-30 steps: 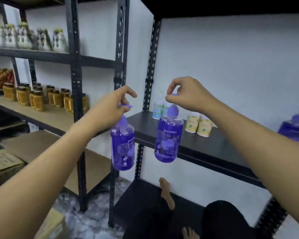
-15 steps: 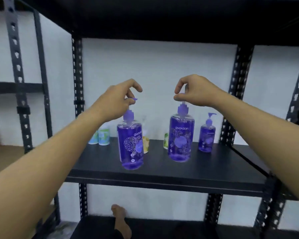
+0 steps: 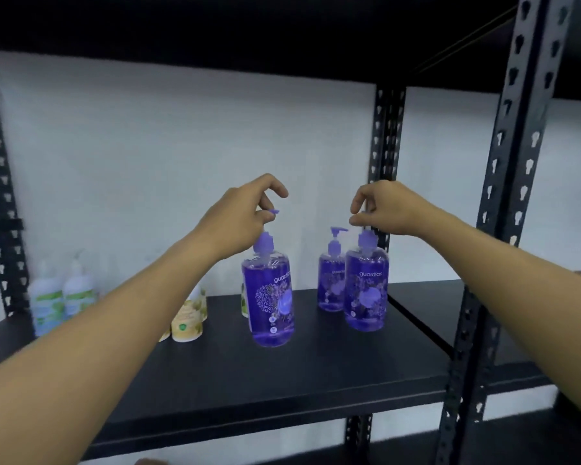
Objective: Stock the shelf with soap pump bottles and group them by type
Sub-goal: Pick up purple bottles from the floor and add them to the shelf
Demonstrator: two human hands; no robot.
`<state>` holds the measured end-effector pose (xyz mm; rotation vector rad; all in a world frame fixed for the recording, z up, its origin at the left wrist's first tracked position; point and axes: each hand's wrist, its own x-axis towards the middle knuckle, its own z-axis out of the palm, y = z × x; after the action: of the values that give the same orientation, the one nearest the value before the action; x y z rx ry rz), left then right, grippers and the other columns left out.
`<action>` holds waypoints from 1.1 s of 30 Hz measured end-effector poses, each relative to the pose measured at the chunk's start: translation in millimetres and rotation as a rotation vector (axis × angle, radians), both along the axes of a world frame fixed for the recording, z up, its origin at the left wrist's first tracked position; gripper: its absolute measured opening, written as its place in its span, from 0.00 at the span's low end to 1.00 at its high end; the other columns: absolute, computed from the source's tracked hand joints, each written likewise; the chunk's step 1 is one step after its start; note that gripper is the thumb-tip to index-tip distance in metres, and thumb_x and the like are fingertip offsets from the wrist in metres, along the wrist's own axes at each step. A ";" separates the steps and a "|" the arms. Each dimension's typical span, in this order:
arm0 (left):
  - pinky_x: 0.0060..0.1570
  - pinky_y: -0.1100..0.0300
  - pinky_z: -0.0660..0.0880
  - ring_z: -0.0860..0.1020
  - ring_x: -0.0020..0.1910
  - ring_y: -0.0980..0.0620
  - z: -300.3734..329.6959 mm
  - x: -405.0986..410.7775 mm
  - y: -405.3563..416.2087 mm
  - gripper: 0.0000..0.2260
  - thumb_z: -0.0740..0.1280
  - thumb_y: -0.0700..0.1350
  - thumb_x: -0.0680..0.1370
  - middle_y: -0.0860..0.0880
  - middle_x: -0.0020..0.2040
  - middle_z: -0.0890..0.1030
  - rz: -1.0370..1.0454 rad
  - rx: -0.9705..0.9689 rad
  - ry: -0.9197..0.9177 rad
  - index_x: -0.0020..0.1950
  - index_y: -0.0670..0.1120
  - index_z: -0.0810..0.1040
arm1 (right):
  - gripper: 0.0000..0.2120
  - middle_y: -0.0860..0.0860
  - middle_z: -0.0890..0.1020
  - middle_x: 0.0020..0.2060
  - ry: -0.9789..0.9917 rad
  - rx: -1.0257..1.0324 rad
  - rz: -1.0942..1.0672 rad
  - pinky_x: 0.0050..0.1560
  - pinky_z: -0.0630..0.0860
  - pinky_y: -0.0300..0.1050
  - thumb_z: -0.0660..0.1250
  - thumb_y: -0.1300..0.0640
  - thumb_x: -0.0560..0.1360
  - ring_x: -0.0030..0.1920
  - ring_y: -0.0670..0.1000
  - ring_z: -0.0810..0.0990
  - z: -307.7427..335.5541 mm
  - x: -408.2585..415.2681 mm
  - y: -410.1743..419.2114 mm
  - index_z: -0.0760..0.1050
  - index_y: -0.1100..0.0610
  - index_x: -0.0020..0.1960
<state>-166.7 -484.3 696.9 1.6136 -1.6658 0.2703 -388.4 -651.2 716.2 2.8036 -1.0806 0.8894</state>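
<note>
On the shelf [image 3: 249, 380] you have the left bottle [image 3: 271, 297] in the middle, the right bottle [image 3: 366, 286] to its right just before a third bottle [image 3: 329, 283], and smaller bottles [image 3: 61, 297] far left.

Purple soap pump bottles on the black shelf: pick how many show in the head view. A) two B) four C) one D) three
D: the left hand holds one purple soap pump bottle by its pump, the right hand holds another, and a third purple bottle stands just behind that one on the black shelf.
</note>
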 end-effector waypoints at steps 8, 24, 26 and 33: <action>0.39 0.58 0.75 0.78 0.40 0.58 -9.1 -10.2 -67.4 0.14 0.63 0.39 0.81 0.54 0.48 0.79 -0.068 0.017 0.009 0.59 0.58 0.73 | 0.05 0.44 0.80 0.41 0.029 0.077 -0.040 0.45 0.73 0.45 0.75 0.51 0.73 0.42 0.43 0.77 -21.0 -5.5 -74.4 0.79 0.49 0.45; 0.46 0.53 0.79 0.79 0.43 0.56 -25.6 -16.7 -138.9 0.15 0.63 0.40 0.81 0.55 0.49 0.79 -0.144 0.069 -0.005 0.60 0.59 0.71 | 0.08 0.45 0.78 0.44 0.018 0.102 -0.098 0.50 0.77 0.48 0.75 0.50 0.73 0.48 0.49 0.78 -53.9 18.6 -158.2 0.76 0.48 0.46; 0.47 0.53 0.79 0.79 0.44 0.55 -27.2 -18.1 -142.8 0.15 0.63 0.40 0.81 0.55 0.49 0.79 -0.151 0.078 -0.012 0.60 0.60 0.71 | 0.08 0.45 0.78 0.44 0.011 0.096 -0.097 0.50 0.77 0.48 0.75 0.50 0.73 0.48 0.49 0.78 -55.6 19.4 -163.5 0.76 0.48 0.46; 0.46 0.51 0.79 0.78 0.42 0.54 -27.2 -22.5 -149.6 0.15 0.64 0.39 0.81 0.54 0.49 0.79 -0.162 0.079 -0.018 0.61 0.59 0.72 | 0.07 0.44 0.78 0.42 -0.031 0.075 -0.100 0.49 0.77 0.48 0.75 0.51 0.73 0.46 0.48 0.78 -57.8 22.5 -174.8 0.77 0.49 0.45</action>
<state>-189.2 -633.9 669.7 1.5266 -1.8299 0.1390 -366.0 -826.0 658.4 2.7745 -1.2718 0.9035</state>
